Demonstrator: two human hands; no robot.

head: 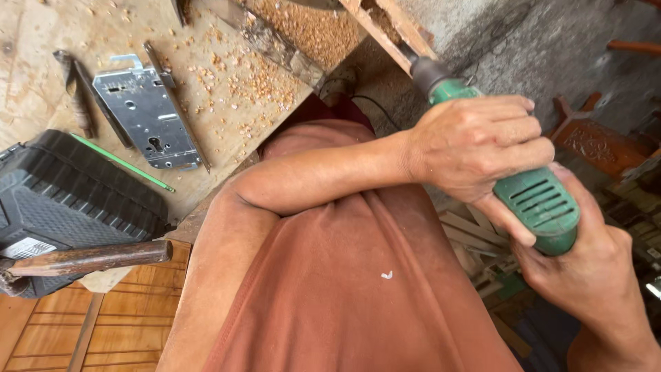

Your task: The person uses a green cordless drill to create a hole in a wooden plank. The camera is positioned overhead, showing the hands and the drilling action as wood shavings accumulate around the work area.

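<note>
1. Plywood workbench (41, 41), upper left, strewn with wood shavings (261, 83); grey concrete floor (551, 48) and carved timber pieces lie to the right.
2. Black ribbed plastic case (76, 200) at the bench's left edge, a wooden handle (96, 257) crossing it.
3. Green power drill (523, 186), black chuck pressed to a wooden frame edge (392, 27): judged mid-boring, shavings already made.
4. Left hand (478, 148) wraps the drill's front; right hand (592, 275) clasps its rear, fingers closed.
5. Metal mortise lock body (148, 117) lies unfitted on the bench, a green pencil (124, 163) just beside it.
</note>
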